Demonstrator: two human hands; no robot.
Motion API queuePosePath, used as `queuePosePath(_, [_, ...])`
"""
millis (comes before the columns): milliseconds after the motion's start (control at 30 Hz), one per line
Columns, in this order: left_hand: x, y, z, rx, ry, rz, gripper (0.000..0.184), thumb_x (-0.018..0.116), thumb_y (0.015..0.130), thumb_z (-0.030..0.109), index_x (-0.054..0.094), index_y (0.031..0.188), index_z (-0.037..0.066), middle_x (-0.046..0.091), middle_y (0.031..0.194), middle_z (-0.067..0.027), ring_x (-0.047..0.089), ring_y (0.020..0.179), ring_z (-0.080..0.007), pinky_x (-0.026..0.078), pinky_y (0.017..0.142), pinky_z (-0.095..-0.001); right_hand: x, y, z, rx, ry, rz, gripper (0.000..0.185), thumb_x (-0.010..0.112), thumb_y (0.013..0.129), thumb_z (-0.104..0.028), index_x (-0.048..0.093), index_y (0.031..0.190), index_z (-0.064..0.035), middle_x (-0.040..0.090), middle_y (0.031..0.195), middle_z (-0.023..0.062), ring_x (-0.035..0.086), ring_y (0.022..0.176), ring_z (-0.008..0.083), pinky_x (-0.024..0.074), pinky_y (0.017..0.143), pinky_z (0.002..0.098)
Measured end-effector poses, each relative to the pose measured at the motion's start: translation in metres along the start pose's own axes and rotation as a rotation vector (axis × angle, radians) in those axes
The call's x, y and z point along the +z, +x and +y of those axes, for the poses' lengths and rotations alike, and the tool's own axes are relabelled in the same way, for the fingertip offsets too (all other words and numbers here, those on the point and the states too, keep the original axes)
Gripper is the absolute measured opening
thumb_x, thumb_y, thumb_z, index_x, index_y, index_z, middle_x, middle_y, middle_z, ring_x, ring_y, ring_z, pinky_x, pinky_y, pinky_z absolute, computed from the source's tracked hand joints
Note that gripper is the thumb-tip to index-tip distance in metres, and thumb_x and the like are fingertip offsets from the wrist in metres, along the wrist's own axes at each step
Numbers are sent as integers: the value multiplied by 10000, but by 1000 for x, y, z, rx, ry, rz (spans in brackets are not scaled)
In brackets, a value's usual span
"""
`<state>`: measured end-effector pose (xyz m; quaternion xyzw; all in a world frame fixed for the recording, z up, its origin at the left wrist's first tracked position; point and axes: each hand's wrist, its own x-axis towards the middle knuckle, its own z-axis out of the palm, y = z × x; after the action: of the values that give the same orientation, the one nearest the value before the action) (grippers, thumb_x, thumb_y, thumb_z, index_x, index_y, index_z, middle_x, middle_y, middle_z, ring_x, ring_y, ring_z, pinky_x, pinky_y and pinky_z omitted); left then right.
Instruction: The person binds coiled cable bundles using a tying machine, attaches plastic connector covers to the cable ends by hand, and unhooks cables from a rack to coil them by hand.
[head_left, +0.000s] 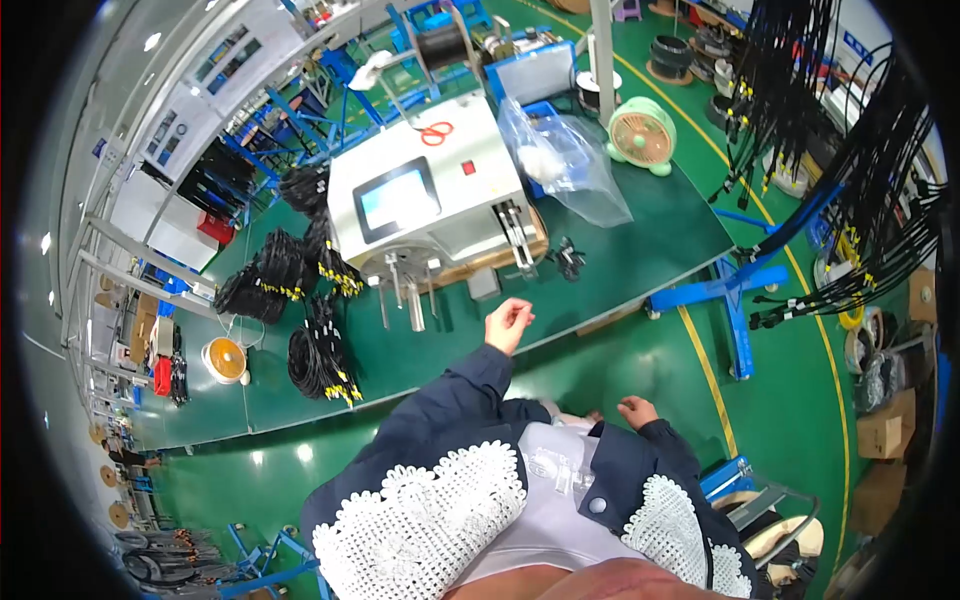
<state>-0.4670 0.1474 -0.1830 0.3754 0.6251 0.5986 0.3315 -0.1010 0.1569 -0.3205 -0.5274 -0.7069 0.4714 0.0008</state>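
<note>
My left hand (509, 325) is over the front edge of the green table (620, 270), its fingers curled together; whether anything small is between them is hidden. Just behind it sit a small grey block (484, 284) and a white machine (450, 190) with a lit screen (398, 200) and metal rods on its front. A little dark clump of parts (568, 260) lies right of the machine. Low beside my body, off the table, is my right hand (637, 411), fingers curled, touching nothing I can make out.
Black cable bundles (318, 350) with yellow tips lie left of the machine, near an orange-topped spool (225, 360). Red scissors (436, 133) rest on the machine. Behind right are a plastic bag (590, 180) and a green fan (642, 135). Black cables (860, 200) hang at right.
</note>
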Motion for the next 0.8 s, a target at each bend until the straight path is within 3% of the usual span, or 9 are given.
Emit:
queuePosePath(100, [39,10,12,151,316,-131,95,580,898,85,613,919,-2,658,717,-39,627,667,-80,510,617,-241,5,6,26,-98,-31,8,375,650,802,-382,655,1045,-97,672,920,146,647,815,307,513,736,393])
queuePosePath(167, [61,20,14,156,439,-175,100,580,898,116,606,904,20,652,683,-65,660,651,-114,495,580,-247,2,7,27,-148,-10,-2,380,644,817,-353,641,1062,-63,674,885,151,651,788,311,518,717,389])
queuePosePath(267, [86,48,-12,269,674,-172,100,581,889,128,607,949,53,632,632,-88,662,587,-194,500,548,-301,-24,6,9,32,69,-104,367,642,816,-343,639,1070,-79,674,825,166,666,781,295,518,716,392])
queuePosePath(333, [103,67,-21,53,709,-202,208,612,856,133,577,1039,42,658,757,-119,666,659,-233,521,622,-324,-32,14,17,99,68,-97,370,646,817,-336,635,1082,-77,676,818,157,668,775,286,519,715,387])
queuePosePath(433, [121,97,-93,27,646,-117,452,666,794,146,495,1196,29,606,1071,-206,620,953,-311,494,838,-376,-56,26,20,176,53,-60,370,644,823,-318,629,1093,-66,678,822,154,665,784,290,519,714,383])
queuePosePath(533, [136,123,-136,-35,760,-9,693,708,738,171,375,1328,27,406,1325,-281,409,1229,-415,357,1026,-438,-83,43,16,177,-33,-52,372,638,826,-304,623,1096,-49,678,825,154,657,790,311,515,719,395])
queuePosePath(567, [138,133,-153,-128,794,-15,838,736,714,220,289,1403,56,284,1399,-312,245,1315,-473,253,1084,-487,-93,50,11,164,-65,-55,372,636,827,-299,621,1096,-43,677,825,154,654,791,320,513,721,400])
queuePosePath(667, [140,160,-158,-161,1006,42,897,742,718,276,242,1432,64,234,1426,-316,205,1332,-488,232,1085,-523,-117,79,-2,134,-187,-73,362,628,831,-282,613,1087,-26,669,817,157,640,783,341,505,715,418])
queuePosePath(800, [147,179,-183,-169,1028,88,919,704,747,377,203,1455,73,159,1462,-317,127,1370,-475,181,1090,-558,-144,109,-31,52,-142,12,330,616,842,-255,608,1081,-27,653,802,163,627,779,345,491,700,429])
